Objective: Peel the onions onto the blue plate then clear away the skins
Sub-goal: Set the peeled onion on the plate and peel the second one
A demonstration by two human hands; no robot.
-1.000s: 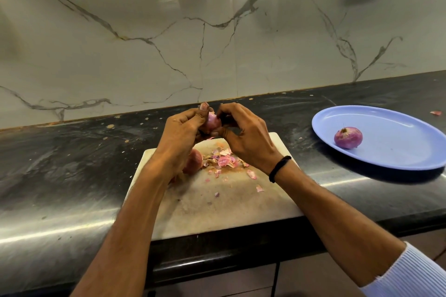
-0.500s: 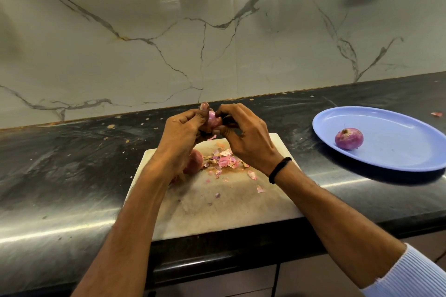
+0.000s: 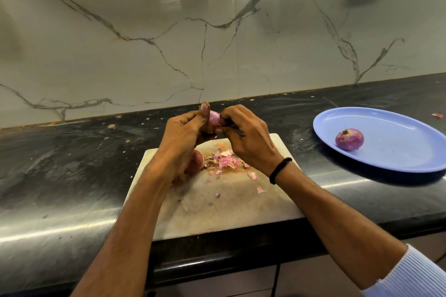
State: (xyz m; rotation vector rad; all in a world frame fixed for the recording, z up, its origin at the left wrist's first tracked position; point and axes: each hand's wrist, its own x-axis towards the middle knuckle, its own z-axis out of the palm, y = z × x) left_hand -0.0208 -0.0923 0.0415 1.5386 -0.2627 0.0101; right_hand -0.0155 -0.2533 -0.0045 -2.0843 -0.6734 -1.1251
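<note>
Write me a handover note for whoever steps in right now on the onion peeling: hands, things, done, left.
Left hand grips the small pink onion above the pale cutting board.
Right hand pinches the same onion.
One purple onion lies on the oval blue plate at right. A reddish onion sits on the board, partly hidden by the left wrist, beside loose pink skins.
Done: one onion plated.
Left: finish the held one, peel the board one, plate both, clear skins.
</note>
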